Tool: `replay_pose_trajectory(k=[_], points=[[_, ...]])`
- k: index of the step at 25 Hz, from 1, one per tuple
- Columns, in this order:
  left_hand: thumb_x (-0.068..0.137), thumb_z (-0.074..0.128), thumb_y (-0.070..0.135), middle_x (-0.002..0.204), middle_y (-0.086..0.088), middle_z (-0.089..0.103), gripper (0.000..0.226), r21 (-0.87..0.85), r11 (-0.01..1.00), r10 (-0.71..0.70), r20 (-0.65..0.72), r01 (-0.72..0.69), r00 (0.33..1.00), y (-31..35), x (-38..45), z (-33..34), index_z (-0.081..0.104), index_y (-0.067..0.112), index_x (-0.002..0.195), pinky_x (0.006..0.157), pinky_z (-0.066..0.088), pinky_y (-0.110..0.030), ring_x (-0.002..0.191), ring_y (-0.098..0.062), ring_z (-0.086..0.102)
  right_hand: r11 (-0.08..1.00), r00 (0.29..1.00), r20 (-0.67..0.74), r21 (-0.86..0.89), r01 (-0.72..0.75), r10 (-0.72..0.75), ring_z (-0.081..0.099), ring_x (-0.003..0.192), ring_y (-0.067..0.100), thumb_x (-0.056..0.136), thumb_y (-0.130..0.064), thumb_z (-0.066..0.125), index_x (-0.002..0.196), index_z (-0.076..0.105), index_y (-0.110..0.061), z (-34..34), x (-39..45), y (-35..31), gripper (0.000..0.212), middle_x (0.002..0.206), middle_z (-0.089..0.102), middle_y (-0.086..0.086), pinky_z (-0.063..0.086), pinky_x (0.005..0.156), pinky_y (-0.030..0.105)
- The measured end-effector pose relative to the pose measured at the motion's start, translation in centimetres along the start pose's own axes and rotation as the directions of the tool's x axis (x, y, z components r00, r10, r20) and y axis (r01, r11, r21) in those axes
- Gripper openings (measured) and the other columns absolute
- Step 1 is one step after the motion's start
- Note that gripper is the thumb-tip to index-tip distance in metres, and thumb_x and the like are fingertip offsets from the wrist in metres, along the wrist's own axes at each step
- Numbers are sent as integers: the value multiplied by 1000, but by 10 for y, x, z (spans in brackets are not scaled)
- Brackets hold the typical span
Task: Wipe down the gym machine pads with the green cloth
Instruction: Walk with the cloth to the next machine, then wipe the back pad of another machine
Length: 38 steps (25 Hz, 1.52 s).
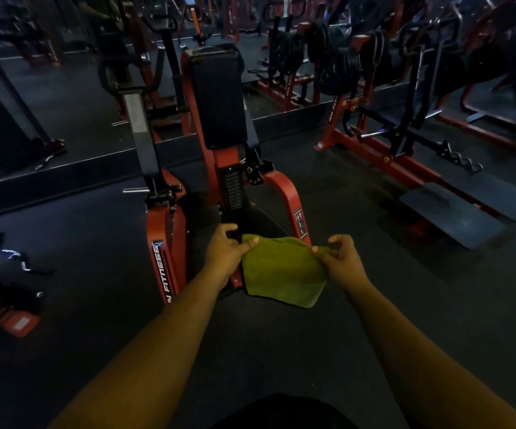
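- Pinching the green cloth (283, 272) at its top left corner between thumb and forefinger of the left hand (224, 253), the other fingers curling loosely above.
- Pinching the cloth's top right corner with the right hand (341, 263), fingers bent, nothing else in its grip.
- Stretching the cloth flat between both hands, top edge running left to right, the rest hanging down toward the floor (358, 320).
- Holding it in the air just in front of the red machine frame (284, 193), low against the base and touching no pad as far as can be told.
- Standing upright beyond the cloth, higher up the same frame: the tall black back pad (218, 97), long axis running up and down, face turned toward the hands.
- Lying straight ahead and above the hands, the pad sitting slightly to the left of the cloth's middle, so probably putting the left hand a touch nearer, though the difference looks small.
- Judging the wiping as not yet begun: cloth being spread, pad untouched.
- Likely needing a lift and a reach forward to lay the cloth on the pad, then strokes along its upright length.
- Rising just left of the frame, a black lever arm (140, 131) with a pale label.
- Lying on the floor right of the frame, a flat black platform (454, 212) belonging to another red machine.
- Crowding the dark background behind the pad, racks of weight plates (340, 63).
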<state>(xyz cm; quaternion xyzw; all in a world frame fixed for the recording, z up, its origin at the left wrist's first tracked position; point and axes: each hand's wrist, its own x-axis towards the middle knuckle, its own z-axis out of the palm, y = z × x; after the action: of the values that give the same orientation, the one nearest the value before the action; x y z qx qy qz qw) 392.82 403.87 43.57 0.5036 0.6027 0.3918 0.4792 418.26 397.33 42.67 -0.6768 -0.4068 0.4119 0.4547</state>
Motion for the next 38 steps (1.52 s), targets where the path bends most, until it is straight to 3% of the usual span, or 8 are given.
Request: replay_pose_trajectory(k=[2,4,10,16,25,30,33,38], points=[[76,89,17,118,0,60,78,-73,997,8,168,5,986,-1,2,8,46,25,141,83,57,-27,106,-14,64,999,985,168,-3,34,-33,62,104,14,90,-25,75,123,51,-31,-13,6,0,42,116,60,-4,54,77,31],[76,87,8,129,4,55,81,165,979,69,273,-117,960,-4,7,15,47,25,144,92,53,-28,117,-13,57,967,947,305,-196,163,-98,61,111,16,86,-19,78,123,53,-34,-25,17,6,47,122,58,-6,57,87,39],[86,77,38,114,3,56,27,701,637,280,177,-321,943,-11,22,39,71,27,109,94,47,-38,110,-15,51,699,913,240,-589,406,-329,57,99,12,86,-33,75,98,65,-31,-41,48,16,16,102,60,-7,51,84,33],[90,74,37,105,-2,70,25,417,886,132,189,-201,973,-35,62,55,67,19,107,86,54,-36,97,-18,67,987,979,144,-41,154,-147,61,79,4,91,-19,72,95,62,-16,-25,85,18,11,86,63,-4,48,71,25],[94,70,37,97,-16,71,28,341,938,-153,243,64,958,-109,200,79,67,10,99,78,53,-40,91,-26,68,952,993,113,-302,49,-15,63,66,7,90,-23,75,86,65,-15,38,235,35,14,78,66,6,49,55,16],[96,69,28,98,5,73,11,-129,935,-316,113,329,942,-95,247,93,67,21,104,74,54,-16,86,1,69,985,986,41,-73,-156,159,75,82,20,87,-24,79,98,71,-7,65,296,24,21,90,76,8,62,66,30],[91,68,53,106,4,72,36,-76,939,-328,95,335,940,-100,269,97,65,23,110,85,57,-32,98,-11,70,977,971,105,-11,-214,214,74,84,26,88,-20,78,97,71,-8,68,319,20,17,89,76,7,62,67,34],[99,60,46,115,-4,69,40,118,912,-400,43,393,916,-125,285,113,62,13,122,95,51,-40,111,-25,64,973,980,189,-206,101,-62,65,72,6,87,-17,79,83,63,-19,73,363,17,16,78,65,-1,55,64,24]])
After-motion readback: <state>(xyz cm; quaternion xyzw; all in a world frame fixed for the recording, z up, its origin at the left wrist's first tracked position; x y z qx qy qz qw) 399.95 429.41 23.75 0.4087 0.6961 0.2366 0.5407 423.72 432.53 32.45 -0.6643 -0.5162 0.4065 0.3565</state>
